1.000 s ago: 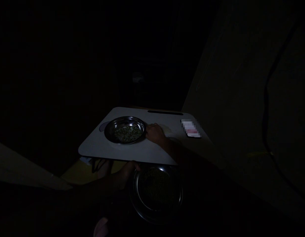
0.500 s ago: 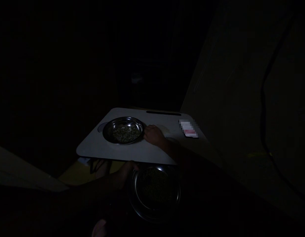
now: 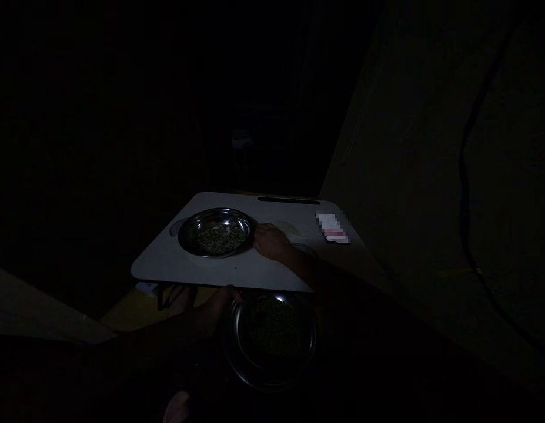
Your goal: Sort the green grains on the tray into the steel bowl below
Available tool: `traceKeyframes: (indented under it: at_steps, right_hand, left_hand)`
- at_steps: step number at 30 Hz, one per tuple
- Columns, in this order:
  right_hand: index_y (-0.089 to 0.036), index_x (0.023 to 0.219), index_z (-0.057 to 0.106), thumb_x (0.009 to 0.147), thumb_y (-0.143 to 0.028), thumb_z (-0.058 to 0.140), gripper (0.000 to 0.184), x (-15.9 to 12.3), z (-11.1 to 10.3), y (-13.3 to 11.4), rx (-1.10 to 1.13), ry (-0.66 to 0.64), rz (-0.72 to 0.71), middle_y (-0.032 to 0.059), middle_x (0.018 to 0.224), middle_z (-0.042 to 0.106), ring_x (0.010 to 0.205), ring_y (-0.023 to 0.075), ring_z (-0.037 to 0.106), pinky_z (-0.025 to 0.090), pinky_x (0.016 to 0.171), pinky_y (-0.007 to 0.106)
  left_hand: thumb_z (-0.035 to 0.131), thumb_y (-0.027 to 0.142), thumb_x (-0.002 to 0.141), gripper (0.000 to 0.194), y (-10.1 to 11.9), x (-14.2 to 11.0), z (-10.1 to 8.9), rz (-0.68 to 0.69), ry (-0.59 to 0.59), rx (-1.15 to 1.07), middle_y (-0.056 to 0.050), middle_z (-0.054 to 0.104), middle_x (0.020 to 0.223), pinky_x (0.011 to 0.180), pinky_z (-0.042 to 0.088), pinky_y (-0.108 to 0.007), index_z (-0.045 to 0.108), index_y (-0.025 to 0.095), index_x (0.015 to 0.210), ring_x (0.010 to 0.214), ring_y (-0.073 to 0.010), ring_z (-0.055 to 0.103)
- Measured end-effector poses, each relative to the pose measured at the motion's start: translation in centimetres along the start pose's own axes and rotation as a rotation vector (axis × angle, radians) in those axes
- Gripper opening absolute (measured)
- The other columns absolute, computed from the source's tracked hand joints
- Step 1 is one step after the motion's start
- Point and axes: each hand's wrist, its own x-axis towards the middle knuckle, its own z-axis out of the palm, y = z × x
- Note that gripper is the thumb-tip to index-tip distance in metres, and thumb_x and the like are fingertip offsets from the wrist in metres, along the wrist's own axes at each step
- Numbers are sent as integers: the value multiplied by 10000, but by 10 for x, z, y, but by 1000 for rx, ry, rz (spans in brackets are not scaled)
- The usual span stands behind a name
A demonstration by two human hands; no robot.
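The scene is very dark. A steel plate (image 3: 197, 222) with small green grains lies on a white lap table (image 3: 237, 270). My right hand (image 3: 270, 242) rests on the table at that plate's right rim, fingers curled against it. Below the table's near edge, my left hand (image 3: 217, 306) grips the left rim of a second steel plate (image 3: 298, 367), which also carries green grains.
A phone (image 3: 333, 227) lies on the table's right side, and a dark slot (image 3: 288, 200) runs along its far edge. A wall with a hanging cable (image 3: 464, 194) stands at the right. A yellow surface (image 3: 135, 308) shows under the table.
The whole view has drifted slightly left and up. My right hand stays at the upper plate's rim and my left hand stays on the lower plate.
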Motion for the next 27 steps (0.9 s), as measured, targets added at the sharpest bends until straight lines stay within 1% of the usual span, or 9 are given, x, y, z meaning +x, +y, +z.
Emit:
traceKeyframes:
  at_steps: [5,10,13,16,20,23,27]
  right_hand:
    - [-101,859,555,755,-216,360,249,-1,3,1,-4,4,2,105,913,564,878,169,461,274,798,287]
    - [-108,861,555,759,-227,356,253,-3,0,-1,-25,-13,26,109,930,557,840,176,482,293,768,293]
    - [-102,852,558,758,-226,365,248,-4,-3,-1,-24,-17,16,114,925,561,897,186,462,271,805,300]
    - [-97,855,553,752,-219,379,236,-5,-2,0,0,25,-9,105,921,561,933,185,443,254,838,304]
    - [-99,919,528,754,-208,369,254,-6,3,2,37,72,-6,106,1013,520,924,164,448,274,842,295]
    - [-102,931,519,754,-201,365,254,-7,5,2,69,72,-5,113,1053,490,932,160,441,295,837,290]
    - [-113,936,512,734,-157,386,242,-7,7,4,84,31,-13,101,1054,484,967,159,418,315,834,265]
  left_hand:
    - [458,256,495,84,2,-6,1,-12,21,18,-24,476,336,358,330,-287,451,187,447,323,-170,432]
    - [458,269,505,116,4,-9,3,-33,27,56,-36,480,344,354,318,-282,464,176,437,323,-163,421]
    - [450,266,517,143,4,-9,3,-31,27,49,-41,475,341,347,304,-274,458,175,407,314,-151,404]
    - [439,260,527,166,4,-10,4,-31,21,34,-41,472,339,349,301,-271,470,170,390,311,-146,396]
    - [446,255,527,172,5,-11,5,-33,20,28,-46,484,342,353,302,-270,472,166,383,315,-147,402]
    - [452,242,520,163,5,-11,5,-20,44,30,-44,468,318,338,281,-263,436,179,370,297,-144,387]
    - [462,251,520,140,4,-10,3,0,2,18,-46,489,338,348,309,-273,448,180,400,315,-158,415]
